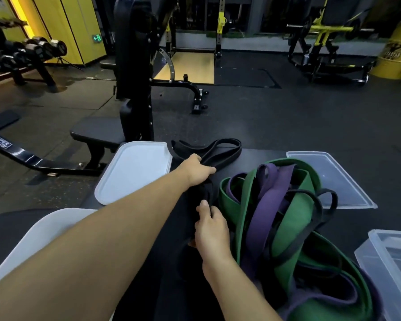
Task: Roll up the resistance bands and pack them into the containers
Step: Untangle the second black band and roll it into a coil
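A black resistance band [214,150] lies stretched along the black bench top, its far loops near the bench's far edge. My left hand [198,169] presses and grips this band at its middle. My right hand [210,225] pinches the near part of the same band. To the right sits a tangled pile: a wide green band [289,218], a purple band [262,212] and a thin black band [322,200]. A clear container [389,258] stands at the right edge. Its clear lid [329,177] lies beyond the pile.
A white lid [134,170] rests on the bench's far left; another white piece [44,230] lies under my left forearm. Beyond the bench stand an incline bench [134,66], a dumbbell rack [28,54], a yellow-black machine [322,40] and a yellow barrel [398,52] on dark floor.
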